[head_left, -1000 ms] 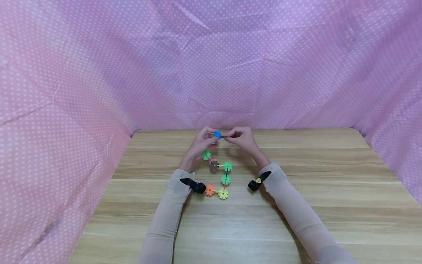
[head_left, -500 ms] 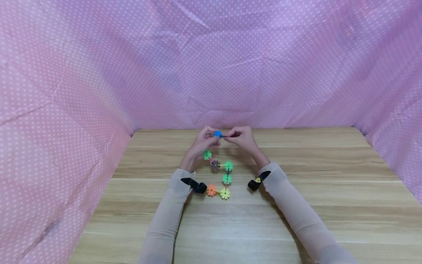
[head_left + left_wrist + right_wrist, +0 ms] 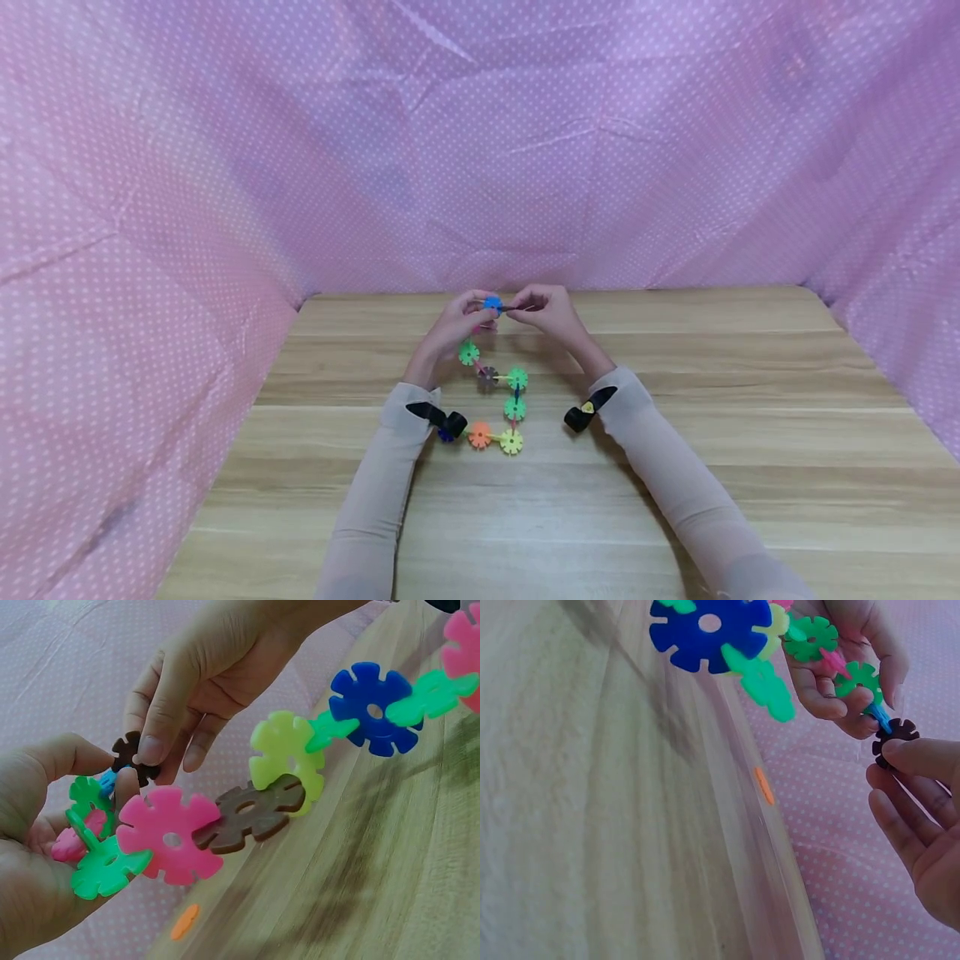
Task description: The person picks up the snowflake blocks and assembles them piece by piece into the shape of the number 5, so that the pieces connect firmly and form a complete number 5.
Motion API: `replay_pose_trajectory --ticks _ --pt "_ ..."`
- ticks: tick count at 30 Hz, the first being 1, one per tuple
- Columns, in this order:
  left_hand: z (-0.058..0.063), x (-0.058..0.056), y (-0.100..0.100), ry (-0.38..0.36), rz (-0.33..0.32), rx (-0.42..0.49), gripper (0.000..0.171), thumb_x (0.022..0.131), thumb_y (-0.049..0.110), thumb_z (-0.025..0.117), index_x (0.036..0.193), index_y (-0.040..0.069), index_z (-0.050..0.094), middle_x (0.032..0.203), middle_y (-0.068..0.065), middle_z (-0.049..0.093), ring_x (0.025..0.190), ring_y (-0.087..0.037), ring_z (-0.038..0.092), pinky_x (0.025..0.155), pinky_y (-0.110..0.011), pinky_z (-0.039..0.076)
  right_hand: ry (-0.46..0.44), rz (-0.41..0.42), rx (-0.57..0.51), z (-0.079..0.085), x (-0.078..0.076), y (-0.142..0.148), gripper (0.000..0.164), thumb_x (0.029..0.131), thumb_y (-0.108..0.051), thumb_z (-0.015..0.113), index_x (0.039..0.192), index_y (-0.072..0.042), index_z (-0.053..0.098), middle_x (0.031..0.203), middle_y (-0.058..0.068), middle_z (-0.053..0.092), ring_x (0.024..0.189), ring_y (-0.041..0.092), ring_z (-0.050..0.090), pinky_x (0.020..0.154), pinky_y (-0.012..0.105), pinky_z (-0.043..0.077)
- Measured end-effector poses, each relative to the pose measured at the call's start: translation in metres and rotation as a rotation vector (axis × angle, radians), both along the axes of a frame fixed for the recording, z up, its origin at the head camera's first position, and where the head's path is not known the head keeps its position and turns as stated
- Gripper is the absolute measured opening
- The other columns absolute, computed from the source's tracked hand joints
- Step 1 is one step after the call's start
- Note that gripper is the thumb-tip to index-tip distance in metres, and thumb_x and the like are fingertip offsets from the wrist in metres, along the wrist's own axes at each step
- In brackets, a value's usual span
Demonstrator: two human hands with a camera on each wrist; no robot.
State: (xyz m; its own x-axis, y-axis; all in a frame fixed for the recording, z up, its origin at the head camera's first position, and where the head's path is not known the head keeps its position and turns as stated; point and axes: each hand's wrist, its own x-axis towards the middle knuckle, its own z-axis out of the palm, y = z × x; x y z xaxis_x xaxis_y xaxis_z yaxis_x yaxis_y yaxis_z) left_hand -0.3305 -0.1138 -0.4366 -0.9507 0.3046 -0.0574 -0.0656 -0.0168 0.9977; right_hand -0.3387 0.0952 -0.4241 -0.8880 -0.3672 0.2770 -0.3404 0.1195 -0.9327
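Observation:
My left hand (image 3: 454, 327) holds one end of a chain of notched plastic snowflake discs, with a blue disc (image 3: 492, 305) at its fingertips. Between the thumb and fingers of my right hand (image 3: 553, 315) is a dark brown disc (image 3: 129, 756). Its edge meets the light blue disc (image 3: 880, 716); how deep the slots engage cannot be told. Green discs (image 3: 111, 870) and a pink disc (image 3: 171, 836) lie against my left palm and fingers. Onward the chain runs through another brown disc (image 3: 247, 815), a yellow disc (image 3: 279, 742) and a dark blue disc (image 3: 367, 694).
A loose-looking orange disc (image 3: 763, 785) lies near the edge of the wooden table (image 3: 720, 467). In the head view, the chain's lower part includes an orange disc (image 3: 480, 435) beside my left wrist strap (image 3: 438, 417). Pink dotted cloth (image 3: 480, 167) surrounds the table.
Both hands stay nearly in place, still holding the same discs. The chain below has swayed slightly, and a dark blue disc shows more clearly beside the left wrist strap.

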Motion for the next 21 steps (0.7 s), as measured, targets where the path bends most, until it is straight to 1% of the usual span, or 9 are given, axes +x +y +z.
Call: replay_pose_trajectory --ticks 2,3,6,8,10,12,15,19,21 --pt "0.0 0.0 -0.001 -0.004 0.001 -0.012 0.029 0.102 0.008 0.059 0.13 -0.002 0.056 0.11 -0.009 0.065 0.098 -0.029 0.065 0.107 -0.055 0.05 -0.017 0.009 0.004 -0.006 -0.005 0.0 0.017 0.09 0.006 0.072 0.101 0.017 0.068 0.102 0.034 0.071 0.083 0.016 0.071 0.076 0.019 0.059" --pt "0.0 0.0 -0.001 -0.007 0.001 -0.022 0.03 0.103 0.01 0.059 0.131 -0.001 0.057 0.111 -0.01 0.066 0.099 -0.031 0.065 0.106 -0.053 0.051 -0.023 0.014 0.005 -0.01 -0.008 0.0 0.016 0.09 0.005 0.073 0.101 0.017 0.069 0.103 0.035 0.07 0.084 0.016 0.071 0.076 0.019 0.06" --pt "0.001 0.0 -0.003 -0.02 -0.002 -0.026 0.032 0.103 0.011 0.059 0.132 -0.002 0.056 0.12 -0.022 0.063 0.105 -0.04 0.063 0.107 -0.053 0.05 -0.036 0.028 0.004 -0.02 -0.017 0.0 0.017 0.09 0.003 0.074 0.103 0.014 0.07 0.106 0.035 0.07 0.086 0.017 0.072 0.077 0.02 0.06" --pt "0.001 0.0 -0.004 -0.032 -0.005 -0.023 0.034 0.103 0.012 0.06 0.134 -0.002 0.056 0.129 -0.03 0.058 0.111 -0.046 0.059 0.11 -0.056 0.047 -0.03 0.029 0.014 -0.021 -0.017 0.001 0.018 0.09 0.001 0.075 0.104 0.012 0.071 0.107 0.033 0.071 0.086 0.016 0.071 0.077 0.02 0.06" --pt "0.001 -0.001 -0.006 -0.04 -0.007 -0.02 0.035 0.103 0.012 0.06 0.135 -0.002 0.055 0.132 -0.033 0.055 0.117 -0.052 0.054 0.112 -0.058 0.045 -0.025 0.025 0.03 -0.021 -0.017 0.001 0.019 0.09 -0.001 0.075 0.105 0.009 0.072 0.108 0.031 0.072 0.087 0.014 0.071 0.078 0.02 0.06" --pt "0.001 -0.001 -0.007 -0.042 -0.002 -0.026 0.038 0.103 0.012 0.06 0.137 -0.002 0.053 0.129 -0.029 0.057 0.121 -0.055 0.052 0.111 -0.056 0.046 -0.024 0.023 0.045 -0.021 -0.016 0.001 0.019 0.09 -0.002 0.076 0.106 0.008 0.072 0.108 0.029 0.072 0.088 0.012 0.071 0.078 0.02 0.059" --pt "0.002 -0.002 -0.011 -0.037 0.014 -0.034 0.039 0.103 0.013 0.06 0.138 -0.004 0.052 0.117 -0.015 0.064 0.118 -0.051 0.055 0.104 -0.047 0.053 -0.04 0.028 0.058 -0.021 -0.016 0.002 0.019 0.09 -0.002 0.076 0.106 0.007 0.072 0.107 0.027 0.073 0.088 0.011 0.07 0.078 0.02 0.059" --pt "0.002 -0.003 -0.016 -0.036 0.044 -0.033 0.037 0.102 0.013 0.062 0.135 -0.003 0.055 0.105 -0.003 0.065 0.101 -0.03 0.064 0.091 -0.031 0.058 -0.072 0.041 0.083 -0.022 -0.017 0.002 0.019 0.088 0.001 0.076 0.106 0.007 0.072 0.106 0.027 0.073 0.086 0.012 0.069 0.077 0.019 0.058" --pt "0.002 -0.004 -0.018 -0.042 0.051 -0.025 0.033 0.102 0.014 0.062 0.132 -0.001 0.057 0.106 -0.005 0.064 0.094 -0.021 0.064 0.089 -0.029 0.058 -0.082 0.049 0.099 -0.022 -0.017 0.003 0.019 0.088 0.002 0.076 0.106 0.007 0.072 0.106 0.027 0.073 0.087 0.013 0.069 0.076 0.019 0.058"
